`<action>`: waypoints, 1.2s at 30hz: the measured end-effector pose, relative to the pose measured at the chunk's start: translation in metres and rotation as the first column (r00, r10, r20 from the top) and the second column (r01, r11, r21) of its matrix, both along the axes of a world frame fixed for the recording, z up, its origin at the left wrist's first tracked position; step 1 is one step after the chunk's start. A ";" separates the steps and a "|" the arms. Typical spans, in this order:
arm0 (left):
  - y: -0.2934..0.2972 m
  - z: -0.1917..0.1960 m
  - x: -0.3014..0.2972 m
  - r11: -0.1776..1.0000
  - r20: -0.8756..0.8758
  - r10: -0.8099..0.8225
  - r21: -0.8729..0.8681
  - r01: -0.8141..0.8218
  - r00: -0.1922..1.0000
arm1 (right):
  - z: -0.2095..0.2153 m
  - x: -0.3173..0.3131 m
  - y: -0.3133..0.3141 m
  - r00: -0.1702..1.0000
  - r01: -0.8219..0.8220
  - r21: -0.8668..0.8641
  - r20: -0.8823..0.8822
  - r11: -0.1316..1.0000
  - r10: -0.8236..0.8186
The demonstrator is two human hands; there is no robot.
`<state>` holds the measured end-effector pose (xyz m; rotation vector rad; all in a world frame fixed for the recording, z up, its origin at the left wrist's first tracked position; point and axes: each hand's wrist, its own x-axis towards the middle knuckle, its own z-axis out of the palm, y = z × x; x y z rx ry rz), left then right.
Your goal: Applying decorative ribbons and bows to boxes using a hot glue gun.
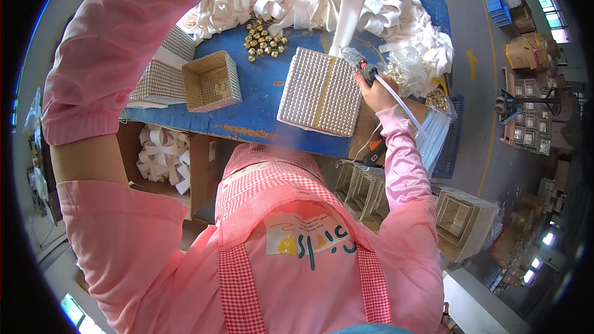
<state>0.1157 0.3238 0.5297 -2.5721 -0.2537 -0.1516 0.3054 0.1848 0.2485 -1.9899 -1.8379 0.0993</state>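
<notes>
My right hand (378,94) grasps the tubed tool (366,71); left hand out of view, can't tell | beaded box (312,96) at near edge of counter (258,100) | white strip (354,7) at box's far edge, seemingly not yet laid across

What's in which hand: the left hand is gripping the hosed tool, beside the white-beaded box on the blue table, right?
Wrong hand: the head view shows the right hand gripping the hosed tool, beside the white-beaded box on the blue table.
</notes>
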 end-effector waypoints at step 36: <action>-0.025 -0.023 -0.033 0.987 0.075 0.051 -0.159 -0.039 0.996 | -0.041 -0.010 -0.066 0.546 0.210 -0.183 -0.793 0.960 -0.271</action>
